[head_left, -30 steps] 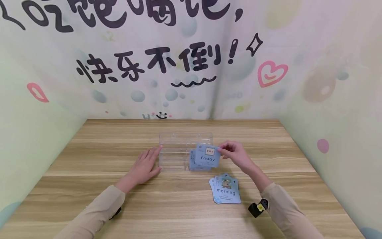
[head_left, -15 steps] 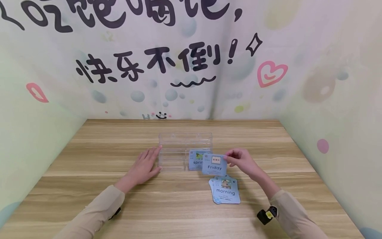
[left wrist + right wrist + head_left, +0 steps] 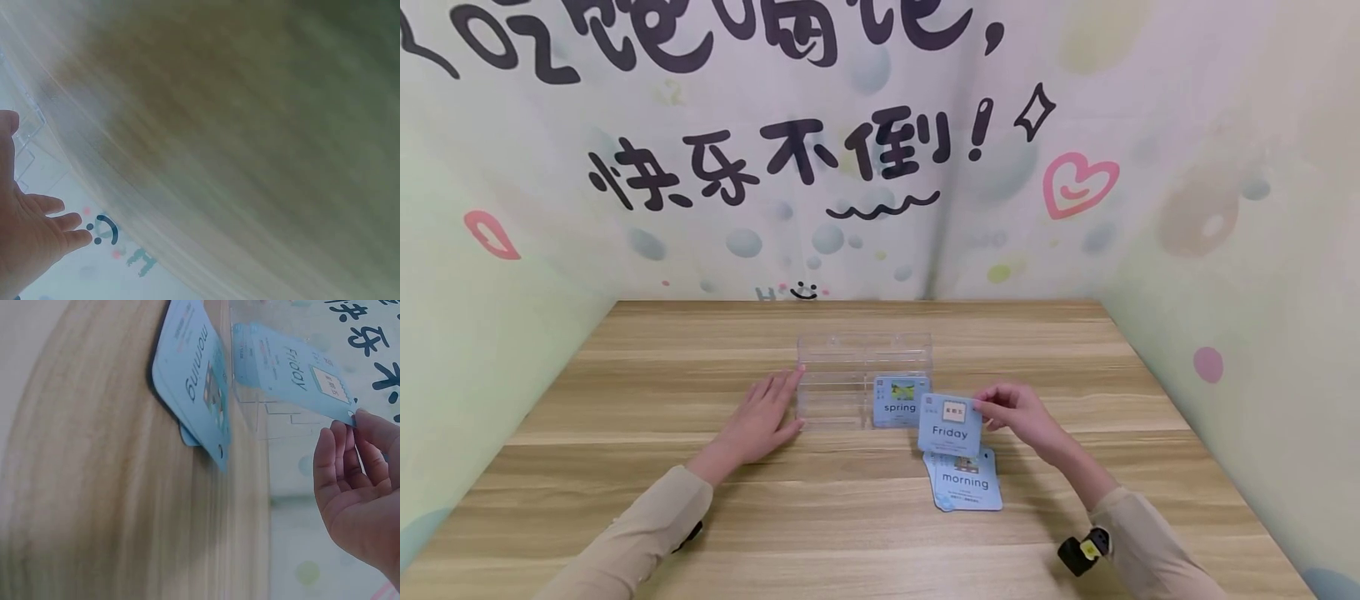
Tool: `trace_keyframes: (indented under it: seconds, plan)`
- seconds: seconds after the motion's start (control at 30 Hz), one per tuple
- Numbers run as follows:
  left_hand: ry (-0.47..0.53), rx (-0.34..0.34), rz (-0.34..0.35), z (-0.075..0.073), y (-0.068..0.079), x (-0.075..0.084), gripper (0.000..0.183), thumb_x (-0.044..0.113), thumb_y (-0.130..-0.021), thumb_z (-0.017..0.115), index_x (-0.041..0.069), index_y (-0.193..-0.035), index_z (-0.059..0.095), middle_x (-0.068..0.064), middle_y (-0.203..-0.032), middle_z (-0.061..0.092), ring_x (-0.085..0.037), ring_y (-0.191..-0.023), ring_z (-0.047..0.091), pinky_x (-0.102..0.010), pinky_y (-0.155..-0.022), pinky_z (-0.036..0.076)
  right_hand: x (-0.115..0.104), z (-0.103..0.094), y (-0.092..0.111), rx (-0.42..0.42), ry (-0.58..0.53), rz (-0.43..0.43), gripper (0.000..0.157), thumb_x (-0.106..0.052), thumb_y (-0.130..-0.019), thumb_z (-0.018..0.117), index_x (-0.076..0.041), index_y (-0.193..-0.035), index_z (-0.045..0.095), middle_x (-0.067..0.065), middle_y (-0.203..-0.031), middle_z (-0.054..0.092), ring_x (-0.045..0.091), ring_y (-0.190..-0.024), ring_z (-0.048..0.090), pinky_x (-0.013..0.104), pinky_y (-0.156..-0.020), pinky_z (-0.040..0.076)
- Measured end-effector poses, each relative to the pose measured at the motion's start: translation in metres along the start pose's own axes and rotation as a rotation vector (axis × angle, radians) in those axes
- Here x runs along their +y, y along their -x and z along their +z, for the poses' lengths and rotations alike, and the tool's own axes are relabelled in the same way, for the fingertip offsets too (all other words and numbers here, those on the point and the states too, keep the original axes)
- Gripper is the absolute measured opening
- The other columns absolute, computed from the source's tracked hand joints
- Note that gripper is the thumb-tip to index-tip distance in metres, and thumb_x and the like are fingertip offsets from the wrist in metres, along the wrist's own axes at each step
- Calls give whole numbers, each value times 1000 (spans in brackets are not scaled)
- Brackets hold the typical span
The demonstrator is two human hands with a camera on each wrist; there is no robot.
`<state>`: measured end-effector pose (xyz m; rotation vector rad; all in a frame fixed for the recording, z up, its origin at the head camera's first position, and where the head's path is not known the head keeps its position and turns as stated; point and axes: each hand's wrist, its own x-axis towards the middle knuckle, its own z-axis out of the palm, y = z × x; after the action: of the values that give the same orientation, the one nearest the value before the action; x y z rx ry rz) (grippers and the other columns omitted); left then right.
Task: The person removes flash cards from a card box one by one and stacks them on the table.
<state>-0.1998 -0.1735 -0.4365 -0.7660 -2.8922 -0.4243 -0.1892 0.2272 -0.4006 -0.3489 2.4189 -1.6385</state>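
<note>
My right hand (image 3: 1017,414) pinches a light blue flash card (image 3: 950,425) reading "Friday" by its right edge, between thumb and fingertips. In the head view this card overlaps the top of a small pile of flash cards (image 3: 967,492), whose upper one reads "morning". My left hand (image 3: 762,419) lies with straight fingers against the left side of a clear plastic rack (image 3: 831,408). A "spring" flash card (image 3: 900,406) stands in the rack's lower right compartment. In the right wrist view, the thumb (image 3: 374,430) presses the "Friday" card's corner, near its hole.
The wood-grain table (image 3: 805,533) ends at a printed wall cloth (image 3: 715,250) behind the rack. More cloth panels stand to the left and right. A black wrist camera (image 3: 1081,552) hangs from the right sleeve.
My right hand has carried the "Friday" card from in front of the rack's right half, rightward and toward me, uncovering the "spring" card. My left hand stays at the rack's side.
</note>
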Motion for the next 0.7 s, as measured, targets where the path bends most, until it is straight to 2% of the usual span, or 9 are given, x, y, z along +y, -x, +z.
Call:
trace_keyframes:
  seconds: [0.33, 0.7]
  plan:
    - [5, -8, -2, 0, 1, 1, 77, 33, -91, 54, 11, -147, 6, -26, -142, 29, -48, -128, 29, -62, -103, 22, 16, -8, 8, -39, -90, 96, 26, -15, -88, 59, 8, -99, 57, 0, -83, 62, 11, -74, 57, 29, -69, 53]
    - [9, -1, 3, 1, 1, 0, 77, 32, -90, 55, 11, -146, 7, -27, -141, 30, -48, -127, 29, -62, -102, 23, 28, -10, 17, -149, -218, 219, 27, -14, -89, 57, 9, -103, 56, 1, -81, 63, 8, -70, 58, 22, -66, 52]
